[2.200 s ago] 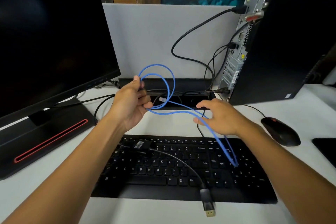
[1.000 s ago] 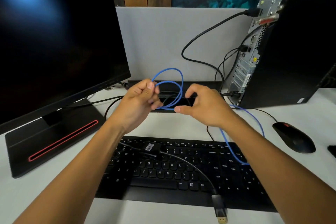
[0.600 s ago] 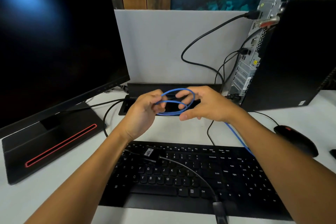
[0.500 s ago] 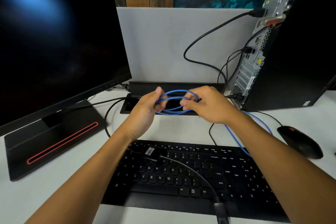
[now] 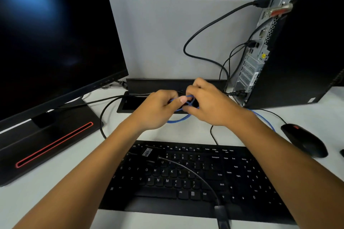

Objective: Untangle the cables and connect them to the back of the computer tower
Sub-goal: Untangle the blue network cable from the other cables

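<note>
Two bare forearms reach in from five and seven o'clock, converging just above centre. The left hand (image 5: pixel 155 110) is curled, knuckles up, thumb extended toward three o'clock with its nail showing. The right hand (image 5: pixel 209 104) sits beside it at three o'clock, fingers bent inward, thumb and forefinger pinched toward the left thumb. The two hands nearly touch at their fingertips.

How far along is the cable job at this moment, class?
Done: several black cables are plugged into the tower. In hand: the left hand and right hand both grip the knotted blue cable. Left: free its loops and plug it in, then the black cable on the keyboard.
</note>
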